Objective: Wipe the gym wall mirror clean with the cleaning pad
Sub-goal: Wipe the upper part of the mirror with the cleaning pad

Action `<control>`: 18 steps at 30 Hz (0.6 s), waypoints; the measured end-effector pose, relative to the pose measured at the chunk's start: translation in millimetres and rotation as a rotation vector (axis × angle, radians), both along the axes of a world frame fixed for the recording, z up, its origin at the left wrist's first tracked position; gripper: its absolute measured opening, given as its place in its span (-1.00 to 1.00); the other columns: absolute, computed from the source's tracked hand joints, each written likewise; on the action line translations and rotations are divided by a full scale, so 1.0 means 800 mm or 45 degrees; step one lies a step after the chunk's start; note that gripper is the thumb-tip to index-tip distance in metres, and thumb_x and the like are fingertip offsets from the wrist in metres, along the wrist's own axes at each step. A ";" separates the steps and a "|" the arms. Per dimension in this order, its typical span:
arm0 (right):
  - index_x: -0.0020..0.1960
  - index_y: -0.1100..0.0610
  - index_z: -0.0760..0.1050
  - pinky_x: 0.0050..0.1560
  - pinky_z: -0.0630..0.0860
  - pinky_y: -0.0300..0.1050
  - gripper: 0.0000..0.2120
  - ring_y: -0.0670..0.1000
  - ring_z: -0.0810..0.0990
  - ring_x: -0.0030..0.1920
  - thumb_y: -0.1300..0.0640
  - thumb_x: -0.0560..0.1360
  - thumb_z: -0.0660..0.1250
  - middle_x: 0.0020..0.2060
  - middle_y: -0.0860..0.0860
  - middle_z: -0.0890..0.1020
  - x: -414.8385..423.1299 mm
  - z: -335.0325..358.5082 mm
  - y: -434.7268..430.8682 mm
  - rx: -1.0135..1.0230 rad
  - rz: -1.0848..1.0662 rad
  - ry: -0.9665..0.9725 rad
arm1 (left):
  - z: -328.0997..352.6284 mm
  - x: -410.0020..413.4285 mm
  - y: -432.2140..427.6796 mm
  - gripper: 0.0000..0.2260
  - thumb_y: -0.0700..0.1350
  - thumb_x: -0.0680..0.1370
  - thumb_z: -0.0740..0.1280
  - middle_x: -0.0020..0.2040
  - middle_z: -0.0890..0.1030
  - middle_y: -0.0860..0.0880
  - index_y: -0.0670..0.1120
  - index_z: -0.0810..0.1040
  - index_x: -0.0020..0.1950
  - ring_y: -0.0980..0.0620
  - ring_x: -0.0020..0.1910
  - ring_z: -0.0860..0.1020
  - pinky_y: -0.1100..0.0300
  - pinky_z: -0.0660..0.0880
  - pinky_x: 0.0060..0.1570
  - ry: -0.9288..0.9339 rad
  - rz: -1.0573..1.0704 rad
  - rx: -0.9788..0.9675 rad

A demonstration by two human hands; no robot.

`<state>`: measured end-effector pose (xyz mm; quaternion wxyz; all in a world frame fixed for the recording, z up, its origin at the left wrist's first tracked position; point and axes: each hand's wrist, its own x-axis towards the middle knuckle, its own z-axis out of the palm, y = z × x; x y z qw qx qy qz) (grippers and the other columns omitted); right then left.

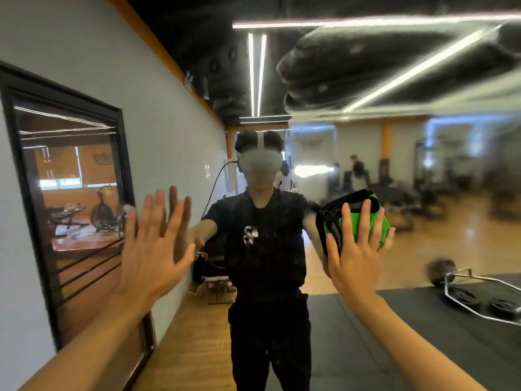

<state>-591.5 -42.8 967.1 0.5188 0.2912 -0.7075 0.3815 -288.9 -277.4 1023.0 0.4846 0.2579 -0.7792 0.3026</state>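
Observation:
The wall mirror (423, 170) fills most of the view and shows my own reflection in dark clothes with a headset. Its upper right part looks hazy and streaked. My right hand (358, 249) presses a green and black cleaning pad (352, 218) flat against the glass, fingers straight and spread over it. My left hand (152, 244) is raised with straight, spread fingers at the mirror's left edge, and its reflection meets the fingertips. A small white smear (250, 234) sits on the glass at chest height.
A grey side wall (158, 114) with a black-framed window (70, 193) runs along the left. The reflection shows a wooden floor, a black mat, a barbell with plates (479, 294) at the right, and gym machines with a person far back.

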 end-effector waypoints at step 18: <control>0.67 -0.04 0.16 0.60 -0.01 0.35 -0.42 0.23 0.00 0.67 -0.18 0.70 0.03 0.68 0.11 0.08 0.187 0.030 -0.163 -0.077 0.012 -0.061 | -0.020 0.050 -0.094 -0.26 0.25 0.63 0.05 0.74 -0.07 -0.20 -0.06 0.01 0.74 -0.27 0.71 -0.06 -0.25 -0.19 0.64 0.144 -0.147 -0.033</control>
